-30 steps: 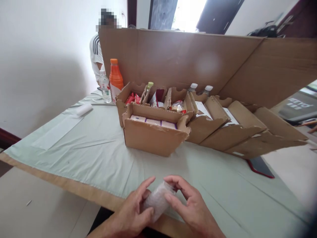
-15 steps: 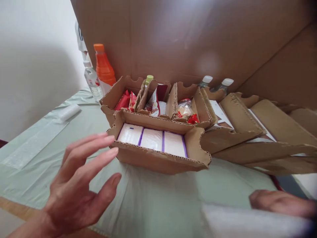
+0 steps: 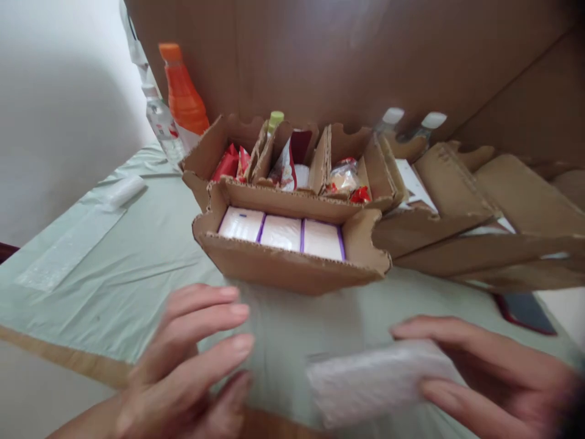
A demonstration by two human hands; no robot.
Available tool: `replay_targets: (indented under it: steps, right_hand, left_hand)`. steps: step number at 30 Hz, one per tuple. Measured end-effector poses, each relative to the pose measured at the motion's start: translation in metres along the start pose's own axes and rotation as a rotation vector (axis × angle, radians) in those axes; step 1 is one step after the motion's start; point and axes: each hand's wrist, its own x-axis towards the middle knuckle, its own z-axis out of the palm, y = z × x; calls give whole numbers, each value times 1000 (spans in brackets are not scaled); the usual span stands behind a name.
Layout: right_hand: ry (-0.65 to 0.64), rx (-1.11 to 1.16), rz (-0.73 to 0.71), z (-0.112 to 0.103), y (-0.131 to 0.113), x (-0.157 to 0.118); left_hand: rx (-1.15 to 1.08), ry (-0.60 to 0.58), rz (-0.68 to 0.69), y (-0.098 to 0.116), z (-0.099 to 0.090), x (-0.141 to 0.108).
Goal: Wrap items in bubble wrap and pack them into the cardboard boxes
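Note:
My right hand [image 3: 493, 372] grips one end of a whitish, bubble-wrapped packet [image 3: 365, 381], blurred by motion, low at the right. To the packet's left is my left hand [image 3: 196, 360], its fingers spread and nothing in them. Just beyond both hands, a small cardboard box [image 3: 297, 274] holds white packs with purple edges [image 3: 281, 233] side by side. Neither hand touches that box.
Behind stand cardboard bins [image 3: 354, 137] with red snack packets [image 3: 227, 163]. An orange bottle [image 3: 185, 97] and a clear bottle [image 3: 162, 125] are at the back left. Bubble wrap [image 3: 73, 244] lies left; a dark flat object [image 3: 528, 312] lies right.
My left hand has moved away from the small box, down and to the right. My right hand has come further into view from the right with the packet. The camera view has tilted down slightly.

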Motion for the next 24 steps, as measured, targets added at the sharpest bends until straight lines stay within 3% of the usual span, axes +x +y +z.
replay_targets:
  steps: [2,4,7,10,16,20,24]
  right_hand:
    - [-167,21,-78,23,-12,3]
    - [-254,100,-62,50,-16,5]
    - [-301,283,43,88,-10,3]
    - [-307,449,141,118,3,-6]
    - [-261,717,172,149,19,-16]
    - [-185,702,186,160,14,-18]
    - [-191,674,160,164,10,-23]
  left_hand:
    - [-207,-149,-97,12,18,-16]
    - [-342,-235,-275,22,43,-33]
    - [-511,-292,-636,27,73,-55]
    - [-743,-307,-895,21,79,-67]
    - [-959,-291,-1079,-1,64,-79]
    - [-1191,-220,-1057,-2,69,-85]
    - [-1260,-266,-1064,6,75,-82]
